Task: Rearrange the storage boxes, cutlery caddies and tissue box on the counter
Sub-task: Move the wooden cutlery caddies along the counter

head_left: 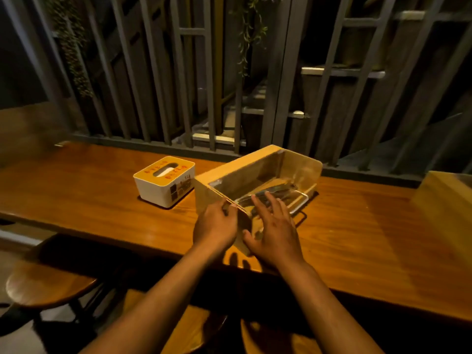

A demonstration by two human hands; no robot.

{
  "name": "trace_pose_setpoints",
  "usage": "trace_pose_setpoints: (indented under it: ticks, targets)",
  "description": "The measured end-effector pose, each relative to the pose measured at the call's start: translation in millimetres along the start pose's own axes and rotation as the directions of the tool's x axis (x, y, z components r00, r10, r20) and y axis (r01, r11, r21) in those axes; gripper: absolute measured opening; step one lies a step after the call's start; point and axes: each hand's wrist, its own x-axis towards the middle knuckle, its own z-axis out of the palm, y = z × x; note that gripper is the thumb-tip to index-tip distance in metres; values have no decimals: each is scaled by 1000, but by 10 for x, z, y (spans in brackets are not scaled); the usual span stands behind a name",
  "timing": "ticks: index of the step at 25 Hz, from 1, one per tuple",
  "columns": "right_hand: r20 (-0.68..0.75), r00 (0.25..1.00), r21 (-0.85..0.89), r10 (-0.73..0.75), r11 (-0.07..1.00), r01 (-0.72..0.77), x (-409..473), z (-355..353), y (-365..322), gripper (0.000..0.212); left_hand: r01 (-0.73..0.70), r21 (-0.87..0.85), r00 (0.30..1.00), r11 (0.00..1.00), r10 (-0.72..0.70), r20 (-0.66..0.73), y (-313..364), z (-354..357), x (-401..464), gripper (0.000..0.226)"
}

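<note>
Left hand [215,227] pinches the near corner of the caddy [258,182], which sits mid-counter [89,190] just right of the tissue box [164,181]; right hand [274,232] lies open, fingers spread, flat on the caddy's near edge, gripping nothing. Cutlery [270,194] lies loose inside. Best slid level, both hands steadying, to keep the contents from shifting.

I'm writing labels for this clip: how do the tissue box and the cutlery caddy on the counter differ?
The tissue box is small, white and opaque with a slotted yellow top; the cutlery caddy is larger, with wooden sides and a clear panel showing cutlery inside. The tissue box stands untouched, while the left hand grips the caddy's near edge and the right hand rests open against it. Both sit on the wooden counter.
</note>
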Motion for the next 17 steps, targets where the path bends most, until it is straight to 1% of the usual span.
trace_pose_setpoints:
  ticks: [1,2,4,5,6,8,9,11,15,17]
  targets:
    - [-10,1000,-11,16,1000,-16,47,4,-40,82,3,-36,1000,999,-4,-31,17,-58,-14,34]
    - [-22,999,-24,42,999,-43,85,2,-56,80,5,-56,995,998,-10,-96,23,-123,52,36]
    - [-64,994,-45,89,995,-92,111,-25,-12,71,2,-68,984,998,-14,-177,-65,-208,317,45]
    - [-83,992,-48,92,994,-96,105,-48,38,66,14,-65,988,998,-24,-154,-122,-238,455,51]
    - [-88,992,-47,90,994,-95,94,-68,91,63,28,-81,996,996,-35,-84,-171,-236,571,56]
    - [-75,993,-47,89,995,-93,77,-105,137,60,51,-210,994,976,-28,110,-225,-140,690,57]
    - [-70,993,-42,94,994,-97,68,-113,124,59,64,-283,988,957,-21,155,-244,-90,695,56]
    - [-97,989,-11,109,994,-111,28,-101,105,56,62,-339,990,939,-15,138,-263,-48,680,57]
    - [-161,979,50,125,992,-118,-120,-139,261,55,36,-318,988,947,14,154,-261,52,520,62]
    - [-181,976,58,122,992,-113,-203,-204,360,55,20,-327,991,945,25,134,-198,125,367,64]
